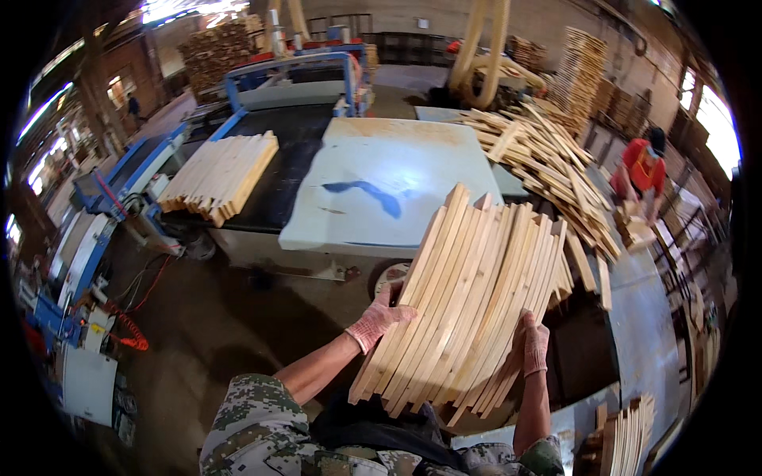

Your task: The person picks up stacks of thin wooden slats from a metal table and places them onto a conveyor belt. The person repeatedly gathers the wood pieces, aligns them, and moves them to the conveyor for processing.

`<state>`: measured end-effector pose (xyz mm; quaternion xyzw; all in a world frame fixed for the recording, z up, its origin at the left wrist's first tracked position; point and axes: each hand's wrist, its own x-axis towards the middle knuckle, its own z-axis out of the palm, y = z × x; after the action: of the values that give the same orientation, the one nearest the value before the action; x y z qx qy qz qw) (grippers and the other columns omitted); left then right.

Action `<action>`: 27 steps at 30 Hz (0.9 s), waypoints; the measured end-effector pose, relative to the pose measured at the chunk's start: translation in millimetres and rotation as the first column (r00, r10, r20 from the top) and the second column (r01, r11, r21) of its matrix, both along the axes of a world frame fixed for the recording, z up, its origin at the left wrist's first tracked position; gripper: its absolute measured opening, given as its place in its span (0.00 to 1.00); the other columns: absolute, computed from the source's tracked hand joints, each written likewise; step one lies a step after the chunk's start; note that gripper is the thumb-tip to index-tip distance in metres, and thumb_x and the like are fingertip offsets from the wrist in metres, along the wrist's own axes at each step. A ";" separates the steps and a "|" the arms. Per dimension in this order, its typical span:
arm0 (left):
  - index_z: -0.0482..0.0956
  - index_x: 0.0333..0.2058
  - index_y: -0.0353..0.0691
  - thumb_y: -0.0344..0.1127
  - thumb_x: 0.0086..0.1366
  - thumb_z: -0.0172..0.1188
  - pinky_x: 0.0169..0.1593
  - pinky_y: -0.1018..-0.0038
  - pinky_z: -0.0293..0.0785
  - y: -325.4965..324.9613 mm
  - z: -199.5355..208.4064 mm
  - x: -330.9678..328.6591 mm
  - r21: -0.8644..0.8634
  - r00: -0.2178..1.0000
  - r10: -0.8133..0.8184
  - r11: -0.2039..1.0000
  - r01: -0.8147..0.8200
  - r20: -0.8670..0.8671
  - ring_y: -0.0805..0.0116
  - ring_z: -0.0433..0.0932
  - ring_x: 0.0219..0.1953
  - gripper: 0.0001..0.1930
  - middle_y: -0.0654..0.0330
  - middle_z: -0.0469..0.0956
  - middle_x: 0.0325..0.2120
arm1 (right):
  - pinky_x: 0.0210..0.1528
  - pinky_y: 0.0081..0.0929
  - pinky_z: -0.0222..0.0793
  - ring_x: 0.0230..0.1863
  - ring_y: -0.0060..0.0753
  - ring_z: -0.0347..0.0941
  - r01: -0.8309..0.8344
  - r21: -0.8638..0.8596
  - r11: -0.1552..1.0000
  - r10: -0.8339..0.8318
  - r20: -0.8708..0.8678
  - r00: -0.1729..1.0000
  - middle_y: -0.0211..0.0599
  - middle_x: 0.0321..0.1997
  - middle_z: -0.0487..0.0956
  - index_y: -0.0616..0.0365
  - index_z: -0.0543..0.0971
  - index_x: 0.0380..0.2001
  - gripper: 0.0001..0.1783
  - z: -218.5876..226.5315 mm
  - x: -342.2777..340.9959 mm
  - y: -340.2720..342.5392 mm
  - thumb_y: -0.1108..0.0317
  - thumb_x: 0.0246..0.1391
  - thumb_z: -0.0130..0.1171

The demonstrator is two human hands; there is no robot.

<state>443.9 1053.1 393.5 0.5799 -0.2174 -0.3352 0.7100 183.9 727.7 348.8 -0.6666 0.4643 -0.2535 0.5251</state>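
Note:
Between my two gloved hands is a wide bundle of pale wooden strips, standing side by side with uneven ends. My left hand presses on the bundle's left side, thumb over the outer strip. At the right side, my right hand grips the outermost strips, its thumb up; most of its fingers are hidden behind the wood. The bundle is tilted, its far end over the edge of a pale tabletop with a dark blue patch.
Another row of strips lies on a black conveyor at left. A loose heap of strips covers the bench at right, where a person in red works. More strips stand at lower right. A blue-framed machine stands behind.

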 end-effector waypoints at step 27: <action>0.59 0.73 0.33 0.73 0.54 0.68 0.71 0.58 0.67 14.2 -21.7 535.5 0.828 0.885 0.017 0.347 -0.441 0.464 0.44 0.70 0.69 0.61 0.37 0.69 0.67 | 0.48 0.40 0.76 0.41 0.42 0.83 -0.442 0.050 0.896 0.443 -0.185 0.877 0.50 0.38 0.87 0.73 0.84 0.42 0.41 -74.0 642.7 -37.7 0.37 0.52 0.70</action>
<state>979.4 1067.3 371.8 0.9508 -0.0410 -0.1749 0.2523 826.6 690.0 274.8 -0.7745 0.3489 -0.0599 0.5242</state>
